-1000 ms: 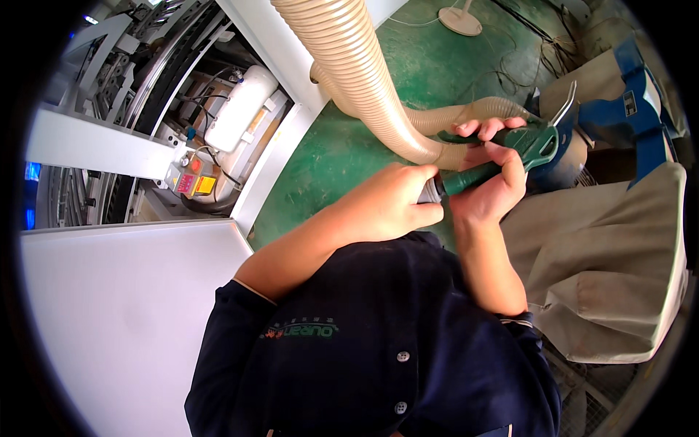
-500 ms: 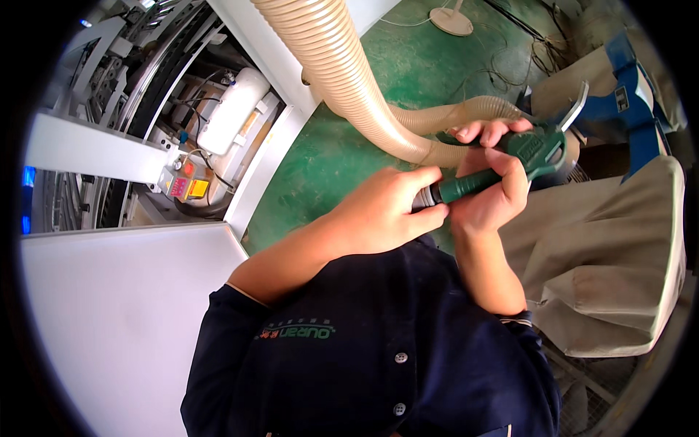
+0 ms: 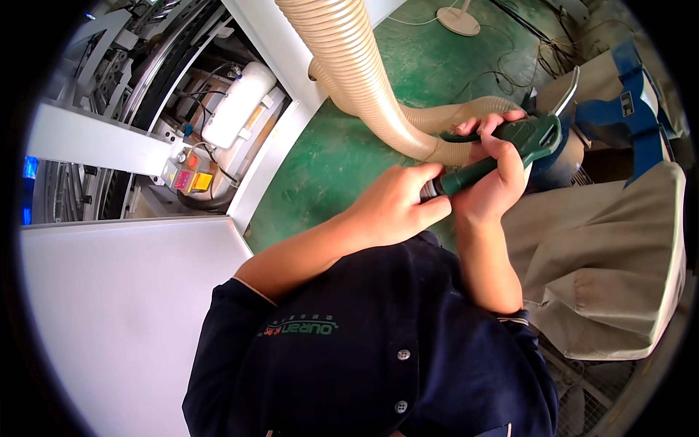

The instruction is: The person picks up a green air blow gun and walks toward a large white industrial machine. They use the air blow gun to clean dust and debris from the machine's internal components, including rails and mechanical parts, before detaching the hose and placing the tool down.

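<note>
A dark green air blow gun (image 3: 535, 138) is held in front of my chest, its flat silver nozzle (image 3: 568, 91) pointing up and to the right. My right hand (image 3: 491, 186) cradles it from below, with the thumb against the side of the body and the fingers curled up behind it. At the lower end of the handle is a dark and silver fitting (image 3: 431, 191). My left hand (image 3: 397, 204) pinches this fitting between thumb and fingers. The fingers of the left hand partly cover the fitting.
A thick ribbed beige hose (image 3: 349, 65) runs down ahead to the floor (image 3: 306, 164). On the left, a machine frame holds a white tank (image 3: 237, 105) above a white panel (image 3: 131, 320). A beige cloth bag (image 3: 604, 255) and blue metal frame (image 3: 626, 113) stand right.
The blow gun has rolled slightly in my right hand, and its body and nozzle look narrower now. My left hand stays on the fitting. The whole view has shifted a little.
</note>
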`<action>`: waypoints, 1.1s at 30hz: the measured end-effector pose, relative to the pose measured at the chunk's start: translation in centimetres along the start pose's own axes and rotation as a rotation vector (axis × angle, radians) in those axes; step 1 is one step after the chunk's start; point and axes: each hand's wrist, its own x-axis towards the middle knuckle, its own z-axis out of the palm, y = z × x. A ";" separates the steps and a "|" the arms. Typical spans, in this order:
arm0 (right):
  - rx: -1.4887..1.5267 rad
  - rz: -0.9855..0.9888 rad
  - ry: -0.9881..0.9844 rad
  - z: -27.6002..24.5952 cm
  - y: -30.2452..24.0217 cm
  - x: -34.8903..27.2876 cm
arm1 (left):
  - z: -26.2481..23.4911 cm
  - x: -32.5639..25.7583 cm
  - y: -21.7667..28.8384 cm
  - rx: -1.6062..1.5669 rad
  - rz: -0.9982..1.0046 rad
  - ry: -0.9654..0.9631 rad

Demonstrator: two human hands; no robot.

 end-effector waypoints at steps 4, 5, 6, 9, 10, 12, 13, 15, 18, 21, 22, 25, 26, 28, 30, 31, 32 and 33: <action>-0.050 0.051 0.011 -0.1 -0.1 0.6 | 0.6 0.6 -1.6 -0.090 0.078 -0.007; -0.086 0.060 0.023 -0.2 -0.1 0.9 | 0.5 0.9 -1.9 -0.237 0.008 -0.088; -0.121 0.069 0.035 -0.2 0.0 1.1 | 0.5 1.2 -2.2 -0.384 -0.063 -0.169; -0.079 0.104 -0.042 -0.4 0.2 1.6 | -0.6 1.6 -2.8 -0.823 -0.256 -0.434; -0.057 0.117 -0.081 -0.5 0.2 1.8 | -0.9 1.8 -3.0 -0.968 -0.318 -0.525; -0.051 0.149 -0.130 -0.1 0.4 1.8 | -0.7 2.0 -4.7 -1.124 -0.265 -0.626; -0.045 0.176 -0.154 0.3 0.2 1.9 | -0.8 2.0 -5.1 -1.143 -0.252 -0.637; -0.058 0.205 -0.216 0.2 0.0 2.4 | -1.2 1.8 -4.4 -1.126 -0.259 -0.615; 0.087 0.317 -0.208 0.8 -1.7 3.1 | -1.1 1.7 -4.3 -1.048 -0.187 -0.547; -0.009 0.326 -0.144 1.1 -1.6 3.9 | -1.2 1.4 -3.5 -1.017 -0.218 -0.496; -0.035 0.319 -0.133 1.1 -1.4 3.9 | -1.1 1.3 -3.0 -1.006 -0.236 -0.462; 0.045 0.299 -0.099 1.2 -0.9 3.6 | -0.9 1.2 -2.3 -0.974 -0.276 -0.381; 0.053 0.294 -0.103 1.0 -0.7 3.4 | -0.9 1.1 -2.3 -0.964 -0.284 -0.365; 0.091 0.310 -0.127 0.7 -0.5 3.1 | -0.7 0.8 -2.4 -0.952 -0.308 -0.324; 0.141 0.313 -0.120 0.2 -0.1 3.0 | -0.4 0.6 -2.6 -0.940 -0.336 -0.289; 0.171 0.316 -0.102 -0.1 0.3 3.0 | -0.4 0.7 -2.8 -0.945 -0.343 -0.293; 0.206 0.320 -0.085 -0.3 0.6 3.0 | -0.4 0.8 -2.9 -0.948 -0.351 -0.293; 0.218 0.308 -0.103 -0.5 0.7 3.2 | -0.5 0.9 -2.9 -0.951 -0.359 -0.294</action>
